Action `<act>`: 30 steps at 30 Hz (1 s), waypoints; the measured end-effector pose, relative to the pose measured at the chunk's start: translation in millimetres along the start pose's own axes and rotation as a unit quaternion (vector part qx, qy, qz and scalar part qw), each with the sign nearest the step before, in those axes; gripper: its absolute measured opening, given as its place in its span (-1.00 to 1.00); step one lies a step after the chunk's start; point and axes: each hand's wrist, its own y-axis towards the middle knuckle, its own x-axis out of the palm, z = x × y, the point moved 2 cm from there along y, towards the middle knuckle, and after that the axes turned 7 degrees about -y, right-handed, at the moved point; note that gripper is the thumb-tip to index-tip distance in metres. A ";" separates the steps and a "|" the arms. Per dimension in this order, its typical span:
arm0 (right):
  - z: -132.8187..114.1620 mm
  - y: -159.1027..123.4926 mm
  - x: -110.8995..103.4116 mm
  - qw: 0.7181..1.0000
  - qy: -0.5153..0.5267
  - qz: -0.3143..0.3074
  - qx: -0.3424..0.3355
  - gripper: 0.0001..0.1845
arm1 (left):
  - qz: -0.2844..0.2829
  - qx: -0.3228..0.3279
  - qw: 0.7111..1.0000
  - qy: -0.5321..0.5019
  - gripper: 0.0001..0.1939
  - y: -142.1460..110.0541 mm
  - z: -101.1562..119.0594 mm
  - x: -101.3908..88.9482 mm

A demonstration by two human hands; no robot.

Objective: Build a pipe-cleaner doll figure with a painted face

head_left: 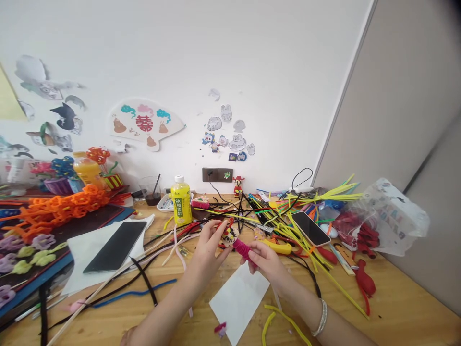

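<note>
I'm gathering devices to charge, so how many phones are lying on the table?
2: a black phone on white paper, left of the left hand; a pale-edged phone among yellow stems, right of the right hand. Others could be hidden.

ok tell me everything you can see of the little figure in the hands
The little figure has a pale head with black and yellow markings and red at the top, and a magenta, ridged body that looks like coiled fuzzy stem. It slants, head toward the picture's upper left, above the table. The left hand has the head in its grip; the right hand holds the body, hiding its lower end.
</note>
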 end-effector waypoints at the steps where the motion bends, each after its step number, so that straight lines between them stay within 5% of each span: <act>1: 0.0 -0.1 0.0 1.000 0.001 0.001 0.000 -0.64 | 0.004 -0.001 1.000 0.002 -0.40 -0.1 -0.4 -0.1; 12: -3.2 -1.6 1.0 1.000 -0.006 -0.004 -0.007 -0.64 | -0.010 -0.025 0.999 -0.018 -0.40 -1.1 8.8 -0.5; 19: -1.7 -1.0 -1.5 1.000 -0.012 0.020 0.004 -0.66 | 0.000 -0.036 0.997 -0.068 -0.65 2.3 6.7 -3.9; 30: 0.9 -5.4 1.0 0.999 -0.030 -0.015 0.030 -0.58 | -0.009 -0.041 0.994 -0.100 -0.67 7.6 1.2 -7.7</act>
